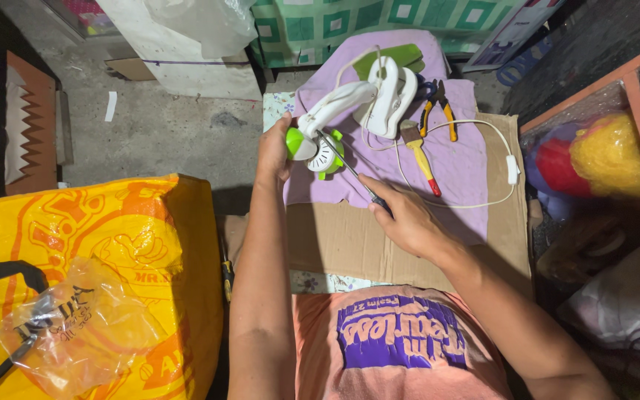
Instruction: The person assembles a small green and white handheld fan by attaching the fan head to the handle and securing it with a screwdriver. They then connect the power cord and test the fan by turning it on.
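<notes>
The small white-and-green plastic fan unit [318, 144] lies on the purple cloth [453, 159] near the far left corner of the cardboard sheet [350, 241]. The left hand [274, 152] is nearer, its grip wrapped around the unit's left side. The thin metal screwdriver [350, 170] slants from the unit's round face down-right into the right hand [401, 215], grip pinching its handle.

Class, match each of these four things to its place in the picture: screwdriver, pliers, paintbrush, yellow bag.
Things:
1. screwdriver
2. pliers
3. paintbrush
4. yellow bag

Places:
A. left of the person's arms
B. lying on the purple cloth, red tip toward the person
C. in the right hand
D. on the cloth beside the white base

Pairs: 1-C, 2-D, 3-B, 4-A
</notes>
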